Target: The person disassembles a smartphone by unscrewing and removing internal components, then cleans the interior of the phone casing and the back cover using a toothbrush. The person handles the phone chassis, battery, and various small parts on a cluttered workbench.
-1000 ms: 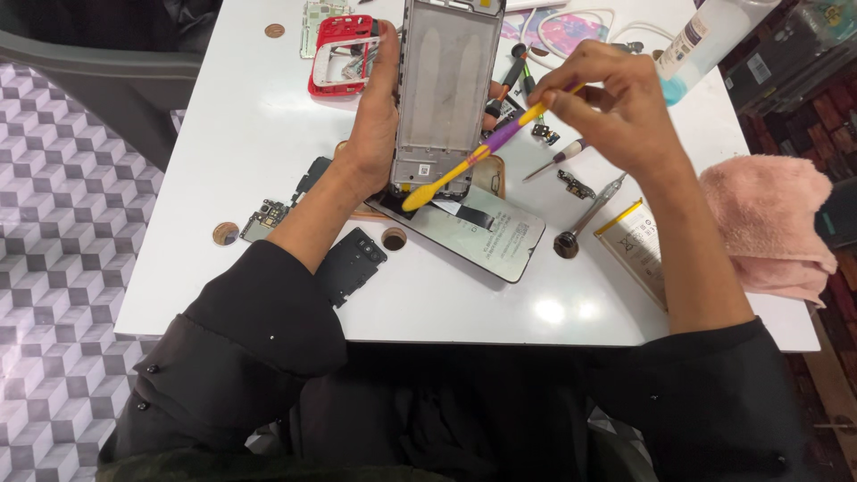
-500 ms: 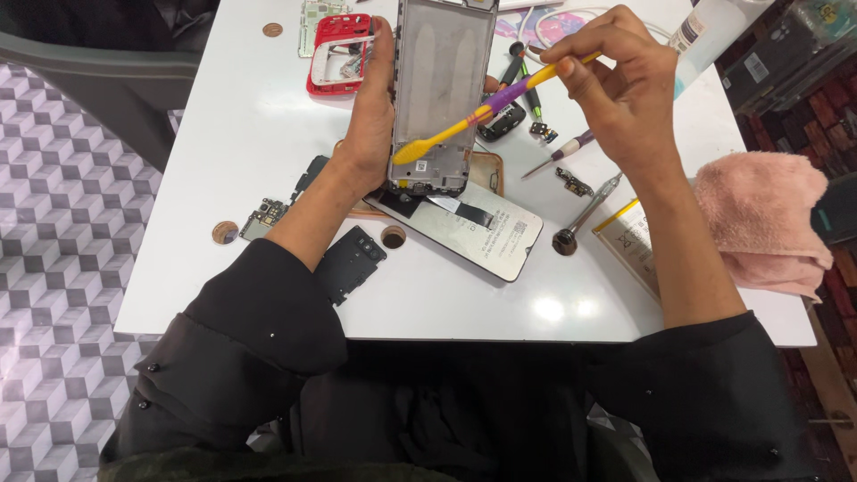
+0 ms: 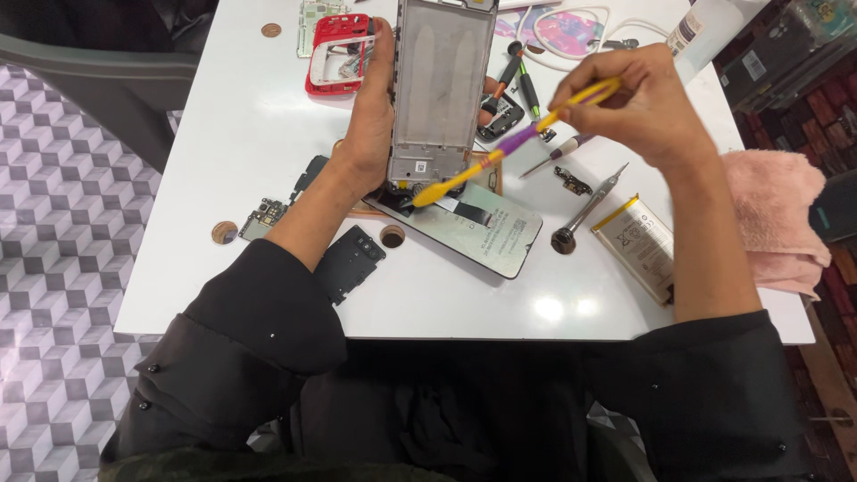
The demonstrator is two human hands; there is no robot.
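A: Bright, even overhead light; two glare spots on the white table (image 3: 223, 161) near its front edge.

B: Sharp focus, soft shadows beneath the table, slight wide-angle bending around it.

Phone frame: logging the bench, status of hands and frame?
Left hand grips phone frame upright. Right hand holds yellow-purple brush, tip at frame's lower edge. Screen panel lies beneath.

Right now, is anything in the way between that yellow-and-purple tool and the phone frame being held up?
Nothing visible. The right hand holds the yellow-and-purple tool, and its tip already meets the lower end of the phone frame gripped by the left hand.
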